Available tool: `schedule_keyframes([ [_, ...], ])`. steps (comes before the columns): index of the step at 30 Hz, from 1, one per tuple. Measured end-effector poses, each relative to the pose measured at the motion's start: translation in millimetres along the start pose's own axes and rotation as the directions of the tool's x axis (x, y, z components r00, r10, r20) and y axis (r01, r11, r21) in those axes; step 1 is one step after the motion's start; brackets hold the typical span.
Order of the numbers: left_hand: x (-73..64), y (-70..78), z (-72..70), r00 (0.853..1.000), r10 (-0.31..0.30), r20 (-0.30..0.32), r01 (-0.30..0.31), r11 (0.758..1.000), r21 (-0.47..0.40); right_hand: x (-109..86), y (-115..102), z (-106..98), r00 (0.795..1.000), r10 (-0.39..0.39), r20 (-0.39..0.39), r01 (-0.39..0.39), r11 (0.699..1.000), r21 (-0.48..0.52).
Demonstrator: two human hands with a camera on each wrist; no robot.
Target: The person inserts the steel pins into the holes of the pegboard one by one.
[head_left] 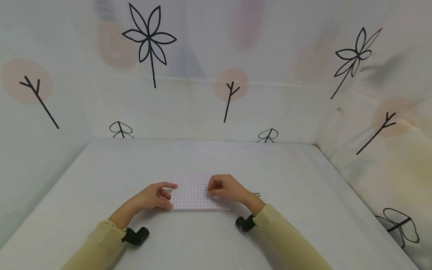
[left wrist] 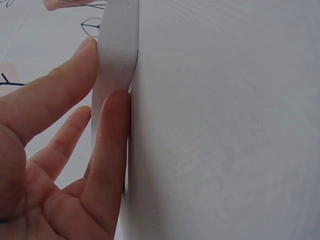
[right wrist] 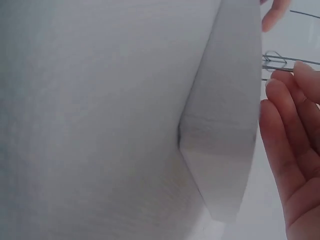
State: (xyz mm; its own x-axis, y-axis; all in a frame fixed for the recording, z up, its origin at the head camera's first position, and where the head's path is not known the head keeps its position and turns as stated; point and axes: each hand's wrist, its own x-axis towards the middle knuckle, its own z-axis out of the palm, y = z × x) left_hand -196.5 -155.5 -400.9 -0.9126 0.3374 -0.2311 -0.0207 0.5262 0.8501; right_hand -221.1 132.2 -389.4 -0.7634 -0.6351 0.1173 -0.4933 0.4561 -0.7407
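Note:
A flat white board (head_left: 189, 200) dotted with rows of small holes lies on the table. My left hand (head_left: 153, 197) rests at its left edge, thumb by the near corner and a finger on the rim. In the left wrist view the fairly straight fingers (left wrist: 111, 135) touch the board's side (left wrist: 118, 45). Over the board's right half, my right hand (head_left: 227, 187) pinches a thin metal pin (right wrist: 277, 68) between thumb and fingertips. Other thin pins (head_left: 204, 190) stand upright in the board just left of those fingertips.
A few more thin metal pins (head_left: 257, 194) lie on the white tabletop (head_left: 287, 168) right of the board, partly behind the right wrist. Patterned cloth walls (head_left: 189, 108) enclose the table at the back and sides. Each wrist wears a black camera (head_left: 136, 236).

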Motion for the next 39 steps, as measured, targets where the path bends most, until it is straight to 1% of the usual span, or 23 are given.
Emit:
schedule_keyframes([
  [7, -0.8, 0.4, 0.3, 1.0, -0.005, -0.002, 0.005, 1.0, -0.002, 2.2, -1.8, 2.5, 1.0, 0.012, 0.029, -0.01, 0.998, -0.063],
  [14, -1.5, 1.6, -0.2, 1.0, -0.008, -0.007, 0.008, 1.0, 0.003, 0.2, 1.6, 1.6, 1.0, 0.026, 0.009, -0.025, 0.994, -0.104],
  [18, -2.4, 1.9, -0.5, 1.0, -0.005, -0.006, 0.005, 1.0, 0.005, -3.4, 3.1, -1.1, 0.999, 0.038, 0.009, -0.037, 0.994, -0.098],
  [27, -2.9, 1.2, -0.2, 1.0, 0.011, 0.006, -0.011, 1.0, 0.001, -20.1, 7.1, -11.2, 0.997, 0.077, -0.014, -0.078, 0.993, -0.094],
  [34, -3.2, 2.0, 0.3, 1.0, 0.003, -0.001, -0.003, 1.0, -0.001, -30.7, 9.5, -19.9, 0.995, 0.097, -0.027, -0.099, 0.99, -0.097],
  [39, -3.5, 3.0, 1.1, 1.0, 0.001, -0.006, -0.001, 1.0, 0.005, -37.6, 14.1, -24.7, 0.995, 0.096, -0.028, -0.098, 0.99, -0.104],
])
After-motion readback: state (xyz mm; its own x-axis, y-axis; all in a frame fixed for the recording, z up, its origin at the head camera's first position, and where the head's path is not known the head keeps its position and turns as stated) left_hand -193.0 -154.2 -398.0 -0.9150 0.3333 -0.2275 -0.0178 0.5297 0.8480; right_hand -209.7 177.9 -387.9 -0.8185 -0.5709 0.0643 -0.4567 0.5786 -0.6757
